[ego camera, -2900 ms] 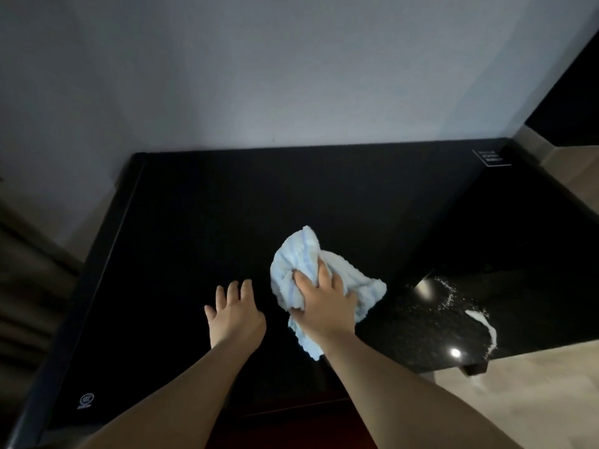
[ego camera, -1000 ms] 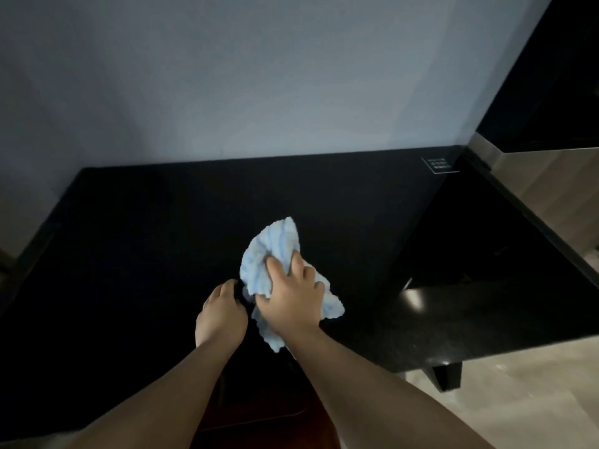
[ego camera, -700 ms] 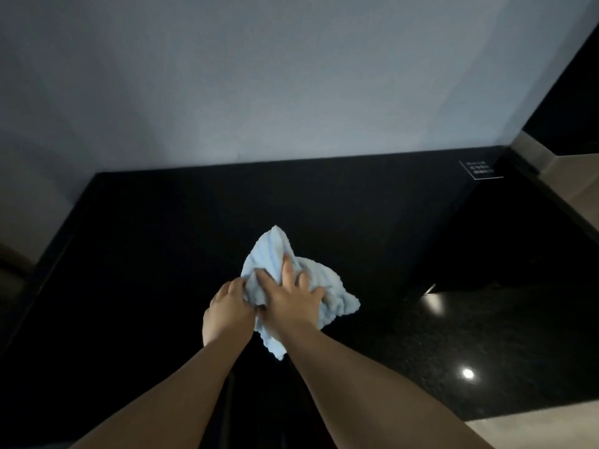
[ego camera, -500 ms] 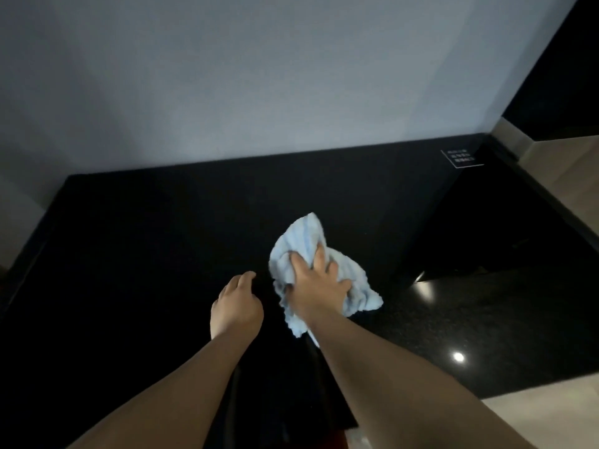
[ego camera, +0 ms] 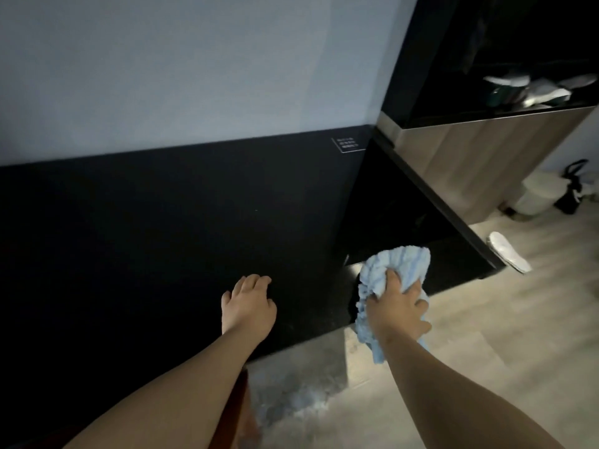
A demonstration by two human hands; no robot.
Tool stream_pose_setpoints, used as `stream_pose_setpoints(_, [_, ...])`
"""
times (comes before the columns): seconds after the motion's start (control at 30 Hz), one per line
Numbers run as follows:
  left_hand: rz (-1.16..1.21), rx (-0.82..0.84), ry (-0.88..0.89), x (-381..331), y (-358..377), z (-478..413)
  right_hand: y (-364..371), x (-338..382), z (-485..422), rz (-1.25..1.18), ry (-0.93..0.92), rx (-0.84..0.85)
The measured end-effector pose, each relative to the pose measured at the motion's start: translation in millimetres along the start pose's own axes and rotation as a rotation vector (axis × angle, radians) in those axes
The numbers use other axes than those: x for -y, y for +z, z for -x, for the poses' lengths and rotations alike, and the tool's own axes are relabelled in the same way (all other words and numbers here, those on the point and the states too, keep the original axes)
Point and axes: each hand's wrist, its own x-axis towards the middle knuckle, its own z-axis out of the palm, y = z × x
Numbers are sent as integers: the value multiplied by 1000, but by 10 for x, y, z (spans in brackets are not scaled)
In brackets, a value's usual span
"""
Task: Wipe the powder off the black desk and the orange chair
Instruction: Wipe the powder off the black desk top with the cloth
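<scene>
Gripping the bunched cloth, right hand sits on the bench at its front right corner, with cloth hanging past the edge. Left hand rests loose on the bench, holding nothing, well left of the cloth. Advice: flatten the cloth, press evenly, overlap passes toward the edge. Bench is too dark to spot powder. Chair, probably the reddish sliver under the left forearm, sits below the front edge.
</scene>
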Motion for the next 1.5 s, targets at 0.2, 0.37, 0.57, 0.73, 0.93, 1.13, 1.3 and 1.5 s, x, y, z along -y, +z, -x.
stream_pose_setpoints(0.2, [-72,39,78,-281,238,185,-234,-574,-93,94,77,53])
stream_pose_setpoints(0.37, [-88,59,79,-319,252,197,-510,-792,-249,115,66,-30])
stream_pose_setpoints(0.57, [-75,69,82,-385,241,161,-696,-617,-264,-57,-77,-150])
stream_pose_setpoints(0.73, [-17,15,47,-269,156,135,-696,-61,-107,-241,-290,-242])
stream_pose_setpoints(0.93, [81,-68,-77,217,-137,71,-478,710,208,-203,-512,-210])
stream_pose_setpoints(1.13, [132,-230,-315,928,-413,8,-24,1620,768,-114,-785,-74])
stream_pose_setpoints(1.3, [149,-215,-563,1507,-666,-106,408,2447,1143,-21,-1001,34])
stream_pose_setpoints(1.5, [86,-104,-610,1985,-824,-340,924,3219,1354,258,-1116,184])
